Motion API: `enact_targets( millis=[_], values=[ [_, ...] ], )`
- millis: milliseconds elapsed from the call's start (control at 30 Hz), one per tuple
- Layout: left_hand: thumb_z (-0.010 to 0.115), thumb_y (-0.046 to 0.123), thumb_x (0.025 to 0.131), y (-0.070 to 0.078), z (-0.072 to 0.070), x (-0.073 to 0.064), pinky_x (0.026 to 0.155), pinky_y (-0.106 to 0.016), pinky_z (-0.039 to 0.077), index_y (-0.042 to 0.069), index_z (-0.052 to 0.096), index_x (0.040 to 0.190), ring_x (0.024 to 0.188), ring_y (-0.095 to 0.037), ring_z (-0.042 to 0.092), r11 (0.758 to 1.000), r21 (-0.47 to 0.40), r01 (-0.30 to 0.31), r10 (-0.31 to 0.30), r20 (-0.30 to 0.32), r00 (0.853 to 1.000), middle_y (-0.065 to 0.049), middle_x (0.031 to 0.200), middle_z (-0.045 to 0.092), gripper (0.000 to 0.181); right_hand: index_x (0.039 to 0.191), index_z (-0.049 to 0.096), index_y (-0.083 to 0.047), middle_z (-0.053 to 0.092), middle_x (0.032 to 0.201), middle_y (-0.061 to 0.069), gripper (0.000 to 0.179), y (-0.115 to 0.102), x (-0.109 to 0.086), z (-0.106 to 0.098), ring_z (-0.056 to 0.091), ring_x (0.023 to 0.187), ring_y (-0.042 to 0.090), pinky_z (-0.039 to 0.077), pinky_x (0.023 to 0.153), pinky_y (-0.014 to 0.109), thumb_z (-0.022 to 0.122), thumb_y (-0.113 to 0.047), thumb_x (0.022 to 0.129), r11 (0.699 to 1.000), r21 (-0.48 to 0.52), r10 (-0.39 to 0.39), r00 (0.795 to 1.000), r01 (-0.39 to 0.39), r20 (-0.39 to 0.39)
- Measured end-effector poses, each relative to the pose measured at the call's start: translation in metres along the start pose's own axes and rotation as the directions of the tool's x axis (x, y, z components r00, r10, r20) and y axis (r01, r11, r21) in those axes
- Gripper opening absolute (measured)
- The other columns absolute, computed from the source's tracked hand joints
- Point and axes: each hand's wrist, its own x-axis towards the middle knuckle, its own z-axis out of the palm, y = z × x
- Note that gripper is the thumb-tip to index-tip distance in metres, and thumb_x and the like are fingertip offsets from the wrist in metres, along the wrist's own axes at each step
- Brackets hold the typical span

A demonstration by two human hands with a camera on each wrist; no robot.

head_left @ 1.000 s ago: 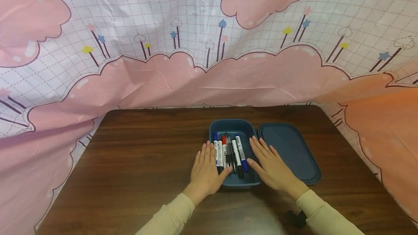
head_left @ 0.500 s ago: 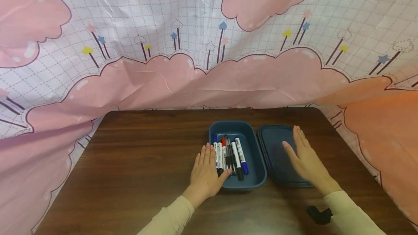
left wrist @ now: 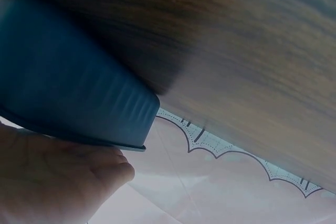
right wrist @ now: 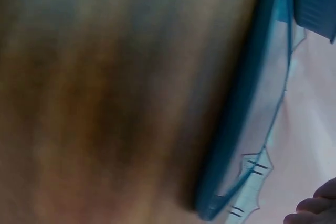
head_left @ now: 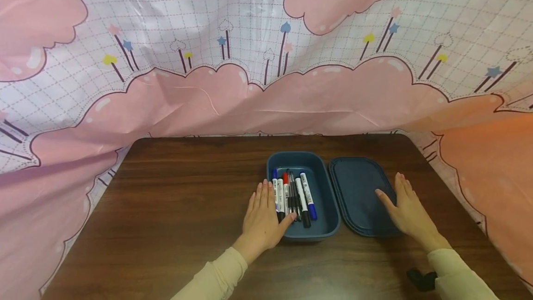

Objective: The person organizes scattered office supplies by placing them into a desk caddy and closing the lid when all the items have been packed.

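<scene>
A blue plastic box (head_left: 328,207) stands on the table with several markers (head_left: 300,198) and pens lying lengthwise in it. My left hand (head_left: 262,223), fingers straight and together, lies at the box's left rim; its thumb reaches over the near left corner. In the left wrist view that hand (left wrist: 63,177) is by the rim of the box (left wrist: 79,77); whether it touches cannot be told. The flat blue lid (head_left: 360,193) lies just right of the box. My right hand (head_left: 414,216), fingers extended and thumb apart, is at the lid's right edge and holds nothing.
The brown wooden table (head_left: 187,198) extends to the left of the box. A small black object (head_left: 421,280) shows beside the right sleeve. Behind the table hangs a pink and white patterned cloth (head_left: 258,105).
My right hand has moved from the box's right rim across the lid to its right edge. My left hand, the box and the lid have stayed in place.
</scene>
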Motion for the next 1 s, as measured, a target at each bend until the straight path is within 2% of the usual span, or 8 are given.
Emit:
enact_targets(
  millis=[133, 267, 367, 467, 667, 867, 1000],
  values=[
    [0.046, 0.061, 0.093, 0.000, 0.000, 0.000, 0.123, -0.048, 0.013, -0.001, 0.014, 0.153, 0.152, -0.032, 0.007, 1.000, 0.005, 0.001, -0.001, 0.001, 1.000, -0.018, 0.163, 0.009, 0.092, 0.150, 0.003, 0.011, 0.016, 0.149, 0.044, 0.091, 0.004, -0.001, 0.005, 0.021, 0.133, 0.063, 0.023, 0.103, 0.073, 0.037, -0.056, 0.099, 0.996, -0.039, 0.077, 0.997, -0.077, -0.016],
    [0.045, 0.061, 0.093, 0.000, 0.000, 0.001, 0.123, -0.048, 0.013, -0.001, 0.013, 0.154, 0.152, -0.032, 0.007, 1.000, 0.009, 0.002, -0.002, 0.003, 1.000, -0.018, 0.163, 0.008, 0.092, 0.144, 0.023, 0.018, 0.036, 0.134, 0.047, 0.088, 0.007, -0.003, 0.008, 0.036, 0.119, 0.064, 0.034, 0.095, 0.072, 0.040, -0.055, 0.098, 0.990, -0.073, 0.118, 0.989, -0.125, -0.089],
    [0.044, 0.061, 0.094, 0.000, 0.000, 0.002, 0.123, -0.047, 0.012, 0.000, 0.012, 0.154, 0.152, -0.032, 0.006, 1.000, 0.012, 0.005, -0.005, 0.008, 1.000, -0.017, 0.163, 0.007, 0.092, 0.134, 0.035, 0.022, 0.042, 0.126, 0.047, 0.084, 0.010, -0.003, 0.009, 0.041, 0.113, 0.063, 0.037, 0.092, 0.070, 0.043, -0.053, 0.098, 0.988, -0.093, 0.114, 0.985, -0.126, -0.129],
    [0.045, 0.060, 0.094, 0.000, -0.001, 0.002, 0.123, -0.048, 0.012, -0.001, 0.013, 0.154, 0.152, -0.032, 0.007, 1.000, 0.005, 0.002, -0.002, 0.004, 1.000, -0.018, 0.163, 0.007, 0.092, 0.128, 0.039, 0.025, 0.043, 0.122, 0.048, 0.084, 0.014, -0.002, 0.011, 0.043, 0.110, 0.062, 0.038, 0.092, 0.069, 0.046, -0.053, 0.097, 0.986, -0.115, 0.103, 0.986, -0.119, -0.134],
    [0.045, 0.061, 0.094, -0.001, 0.000, 0.001, 0.123, -0.048, 0.011, -0.001, 0.012, 0.154, 0.152, -0.032, 0.005, 1.000, -0.001, 0.002, -0.002, 0.009, 1.000, -0.018, 0.163, 0.006, 0.092, 0.125, 0.036, 0.031, 0.042, 0.117, 0.054, 0.095, 0.019, -0.002, 0.012, 0.043, 0.106, 0.066, 0.038, 0.090, 0.069, 0.048, -0.058, 0.094, 0.981, -0.166, 0.093, 0.993, -0.105, -0.079],
    [0.044, 0.061, 0.094, -0.001, 0.001, 0.002, 0.123, -0.047, 0.011, 0.000, 0.012, 0.154, 0.152, -0.032, 0.005, 1.000, -0.002, 0.002, -0.002, 0.005, 1.000, -0.017, 0.163, 0.006, 0.092, 0.131, 0.025, 0.032, 0.038, 0.118, 0.056, 0.110, 0.022, -0.002, 0.013, 0.038, 0.108, 0.069, 0.034, 0.093, 0.071, 0.048, -0.067, 0.090, 0.969, -0.227, 0.104, 0.994, -0.096, 0.025],
    [0.045, 0.061, 0.093, -0.001, 0.001, 0.002, 0.123, -0.047, 0.011, 0.000, 0.011, 0.154, 0.152, -0.031, 0.004, 1.000, -0.007, 0.005, -0.005, 0.009, 1.000, -0.017, 0.163, 0.006, 0.092, 0.134, 0.018, 0.032, 0.035, 0.120, 0.057, 0.118, 0.022, -0.004, 0.015, 0.036, 0.110, 0.070, 0.033, 0.095, 0.071, 0.052, -0.070, 0.085, 0.963, -0.257, 0.100, 0.992, -0.079, 0.071]
  ],
)
